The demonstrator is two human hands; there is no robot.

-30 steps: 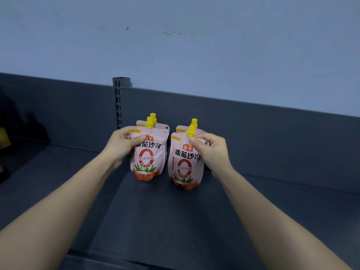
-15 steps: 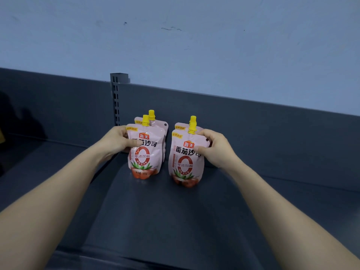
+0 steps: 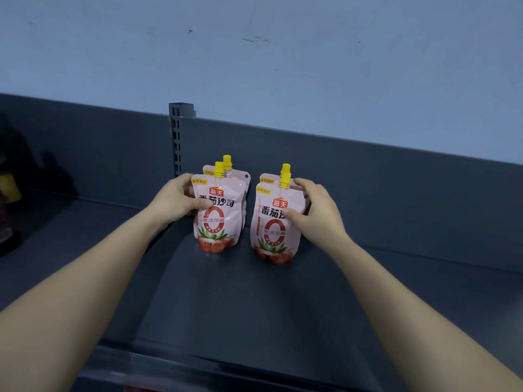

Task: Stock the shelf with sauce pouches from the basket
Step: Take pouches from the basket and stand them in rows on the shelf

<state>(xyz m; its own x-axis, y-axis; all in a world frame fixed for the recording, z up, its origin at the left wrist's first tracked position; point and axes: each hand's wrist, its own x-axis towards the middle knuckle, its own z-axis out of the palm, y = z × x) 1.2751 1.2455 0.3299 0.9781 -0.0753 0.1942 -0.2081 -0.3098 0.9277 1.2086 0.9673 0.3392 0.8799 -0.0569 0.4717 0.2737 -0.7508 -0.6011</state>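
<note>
Two pairs of pink sauce pouches with yellow caps stand upright on the dark grey shelf (image 3: pixel 254 301), near its back panel. My left hand (image 3: pixel 177 200) grips the left side of the front left pouch (image 3: pixel 219 219), thumb across its printed face; a second pouch (image 3: pixel 240 176) stands right behind it. My right hand (image 3: pixel 314 213) holds the right edge of the front right pouch (image 3: pixel 273 230), thumb on its front, fingers over the top. Another pouch stands behind that one, mostly hidden. The basket is out of view.
A slotted upright post (image 3: pixel 177 137) rises from the back panel (image 3: pixel 396 199) just behind the left pouches. Dark items (image 3: pixel 8 205) sit at the far left of the shelf. The shelf's front lip (image 3: pixel 198 366) runs along the bottom. A pale blue wall is above.
Both front pouches went from held slightly raised to standing on the shelf in front of the rear ones. My hands slid from the top corners down to the pouches' sides.
</note>
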